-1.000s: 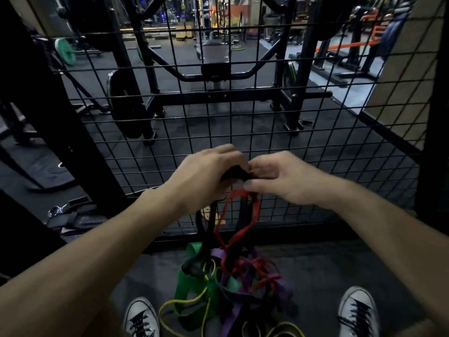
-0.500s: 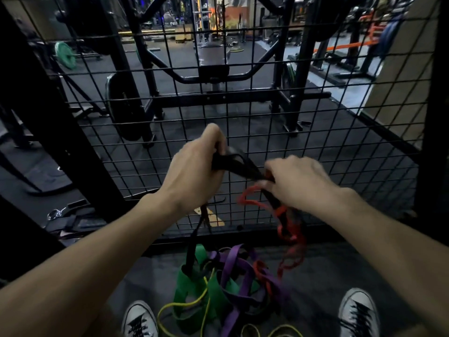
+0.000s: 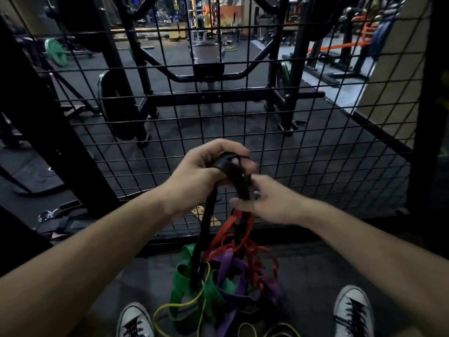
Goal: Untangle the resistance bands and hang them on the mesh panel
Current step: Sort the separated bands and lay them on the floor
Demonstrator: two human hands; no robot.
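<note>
Closing back together, left hand (image 3: 201, 173) and right hand (image 3: 269, 200) grip black band (image 3: 233, 171).

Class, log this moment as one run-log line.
left hand: grips black band | right hand: pinches same band | tangle: on floor | mesh panel: none hung

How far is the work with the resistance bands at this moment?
Done: nothing visible; no band hangs on the mesh panel. In hand: the left hand grips the top of the black band, and the right hand pinches it lower, above the red band. Left: green band, purple band and yellow band lie knotted on the floor.
</note>
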